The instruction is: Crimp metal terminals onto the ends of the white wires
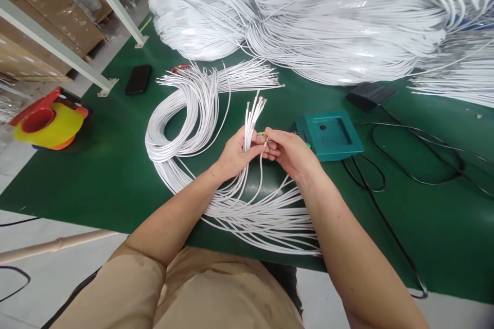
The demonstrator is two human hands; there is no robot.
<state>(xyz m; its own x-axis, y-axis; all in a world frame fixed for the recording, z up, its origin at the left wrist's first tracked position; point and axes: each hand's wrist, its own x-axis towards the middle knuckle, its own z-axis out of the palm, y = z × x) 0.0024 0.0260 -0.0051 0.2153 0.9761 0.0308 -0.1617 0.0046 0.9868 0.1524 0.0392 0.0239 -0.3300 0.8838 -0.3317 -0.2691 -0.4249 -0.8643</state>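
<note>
My left hand (234, 154) is closed round a small bunch of white wires (250, 122), whose metal-tipped ends point up and away from me. Close beside it, my right hand (287, 150) pinches the end of a single white wire (261, 174) between thumb and fingers. A small yellow piece shows between the two hands; what it belongs to is unclear. Under and left of my hands lies a looped bundle of white wires (165, 151), with its loose ends fanned out toward my right forearm.
A teal device (334, 136) sits right of my hands, with black cables (380, 205) beyond it. Large heaps of white wire (347, 30) line the back. A tape dispenser (50, 120) and a black phone-like object (138, 80) are on the left of the green table (96, 179).
</note>
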